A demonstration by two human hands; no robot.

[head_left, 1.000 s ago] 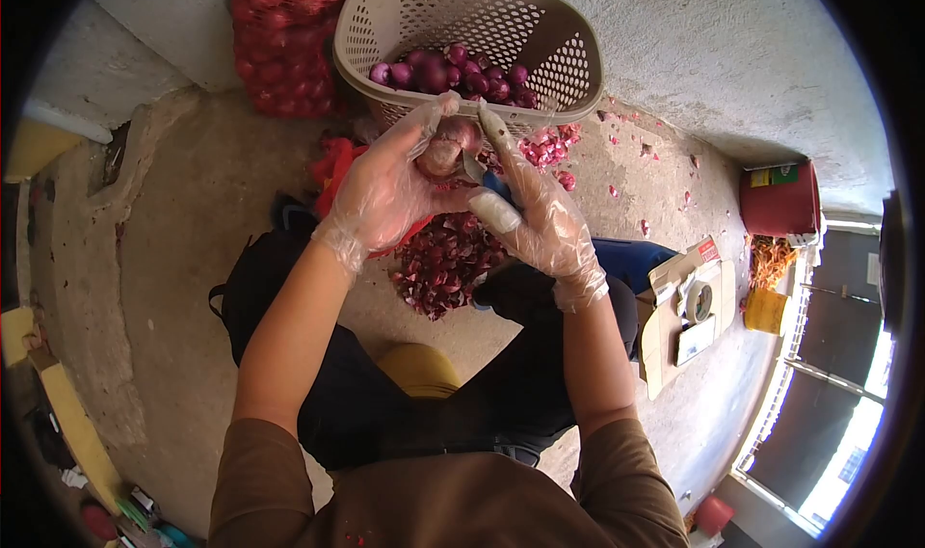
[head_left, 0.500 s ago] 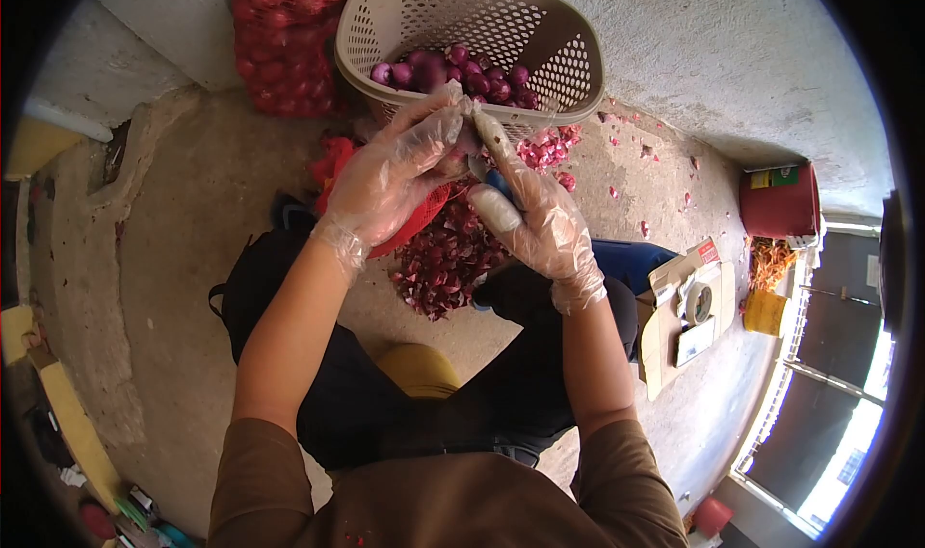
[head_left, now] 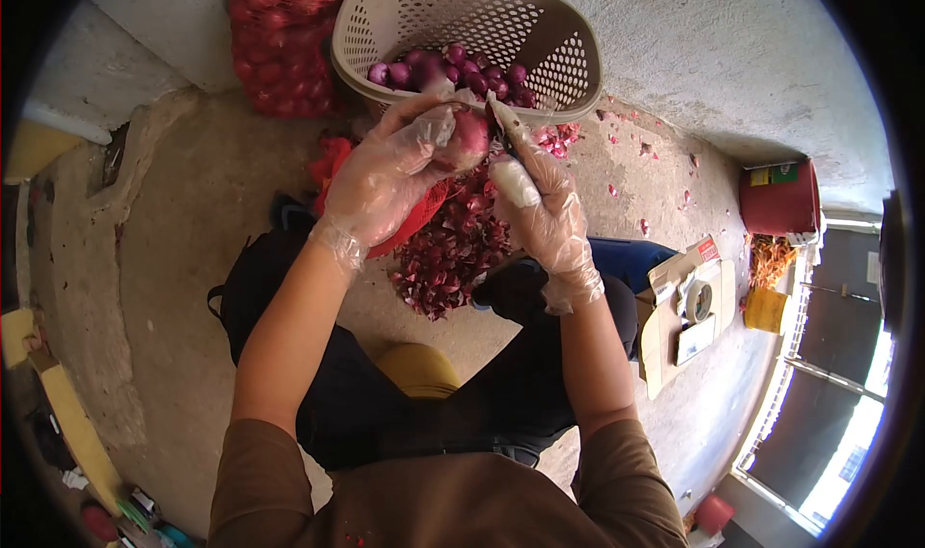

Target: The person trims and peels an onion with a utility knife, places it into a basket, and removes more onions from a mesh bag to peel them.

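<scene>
Both my hands wear clear plastic gloves. My left hand (head_left: pixel 381 177) is closed around a red onion (head_left: pixel 470 140), its rounded side showing between thumb and fingers. Close beside the onion, my right hand (head_left: pixel 547 206) grips a small knife (head_left: pixel 495 129); the dark blade shows at the fingertips and the handle is mostly hidden. White wrapping covers my right thumb. Just beyond the hands stands a beige perforated basket (head_left: pixel 352 71) with several purple peeled onions (head_left: pixel 472 71) inside. Below the hands, a heap of dark red onion skins (head_left: pixel 448 264) lies on the floor.
A red net sack of onions (head_left: pixel 279 56) leans by the wall left of the basket. Red netting (head_left: pixel 414 222) lies under my left wrist. To the right are a cardboard box (head_left: pixel 660 341) with a tape roll (head_left: pixel 699 301), a red bucket (head_left: pixel 779 201) and a yellow container (head_left: pixel 764 311).
My left hand has turned the onion so more of its red side shows. My right hand has drawn slightly right, away from the left fingers, and the knife has tilted more upright.
</scene>
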